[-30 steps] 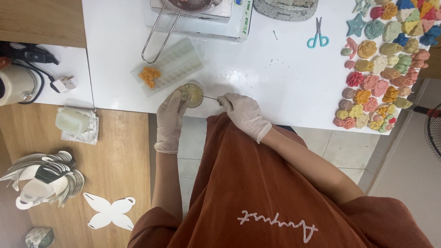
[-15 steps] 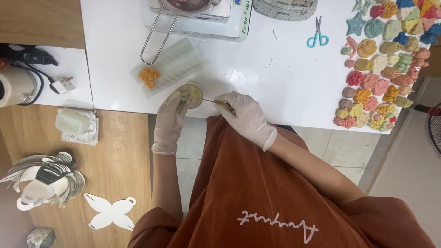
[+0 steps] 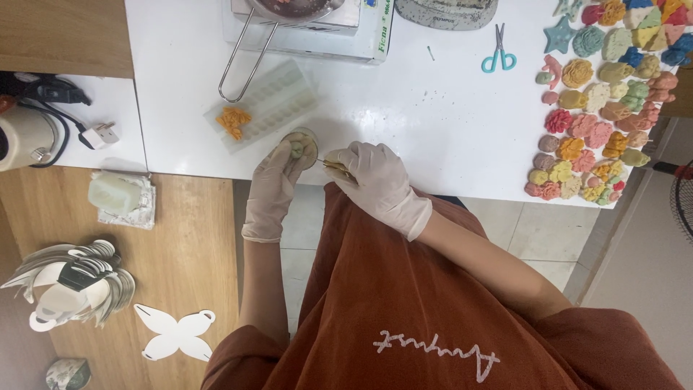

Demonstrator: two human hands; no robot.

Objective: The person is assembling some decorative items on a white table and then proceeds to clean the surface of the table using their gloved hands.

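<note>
Round mould point(image 3: 299, 148), small and shallow with a greenish centre, sits at the near edge of the white tabletop point(image 3: 433, 123), and everything else is placed from it. Left hand point(image 3: 274, 184), in a pale glove, cups the mould from below and the near side, fingers curled against its rim. Right hand point(image 3: 379, 184), also gloved, is closed on a thin stick tool point(image 3: 333, 166) whose tip points at the mould's right edge; whether the tip touches is too small to tell. Just beyond the mould to the left lies a clear tray mould point(image 3: 263, 105) holding an orange flower piece point(image 3: 233, 121). Farther beyond it stands a metal strainer point(image 3: 281, 14) on a white box, its wire handle reaching toward the tray. Well to the right of the mould lie blue-handled scissors point(image 3: 498, 54), and past them a spread of coloured flower and shell shapes point(image 3: 599, 108). To the mould's left, off the tabletop, a wooden floor point(image 3: 65, 209) carries a white butterfly cut-out point(image 3: 175, 332).
</note>
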